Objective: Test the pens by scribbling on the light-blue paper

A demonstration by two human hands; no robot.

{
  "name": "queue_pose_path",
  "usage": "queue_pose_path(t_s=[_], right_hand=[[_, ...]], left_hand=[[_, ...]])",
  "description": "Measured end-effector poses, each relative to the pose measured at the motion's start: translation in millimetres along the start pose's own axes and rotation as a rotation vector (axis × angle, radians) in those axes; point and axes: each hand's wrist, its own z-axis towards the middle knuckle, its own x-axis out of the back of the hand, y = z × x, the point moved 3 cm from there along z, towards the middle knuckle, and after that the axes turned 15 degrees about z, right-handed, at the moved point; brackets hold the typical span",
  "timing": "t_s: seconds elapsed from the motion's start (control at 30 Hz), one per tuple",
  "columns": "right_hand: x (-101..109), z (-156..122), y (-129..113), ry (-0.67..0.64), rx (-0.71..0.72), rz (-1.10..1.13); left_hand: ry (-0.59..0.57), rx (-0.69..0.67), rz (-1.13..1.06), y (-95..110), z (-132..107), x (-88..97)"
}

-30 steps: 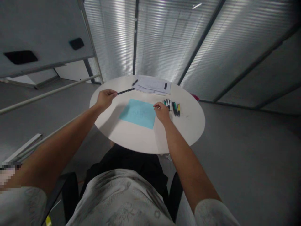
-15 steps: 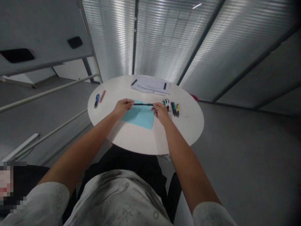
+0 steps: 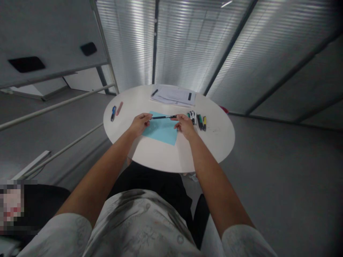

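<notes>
Blue sheet point(image 3: 162, 132) partly hidden behind hands point(image 3: 139, 123), board point(image 3: 53, 28) cut off

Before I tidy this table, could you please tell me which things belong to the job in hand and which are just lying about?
In use:
black pen, held between left hand and right hand
blue sheet beneath, probably

Lying about, it seems:
markers, right
white papers, far side
blue pen and pinkish stick, left
</notes>
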Motion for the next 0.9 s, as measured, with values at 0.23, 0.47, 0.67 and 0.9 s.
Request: queue_pose_path(t_s=[0.23, 0.47, 0.67, 0.9], right_hand=[[-1.2, -1.3, 0.9, -0.084, -0.038, -0.005], [-2.6, -1.3, -0.2, -0.063, -0.058, -0.035], [-1.3, 0.9, 2.4, -0.046, -0.045, -0.022], [-1.5, -0.3, 2.3, -0.038, -0.017, -0.073]], left_hand=[[0.030, 0.029, 0.006, -0.1, -1.5, 1.0], [0.055, 0.029, 0.003, -1.3, 0.0, 1.6], [0.052, 0.028, 0.011, -1.7, -1.1, 1.1], [0.059, 0.041, 0.014, 0.7, -2.5, 0.5]])
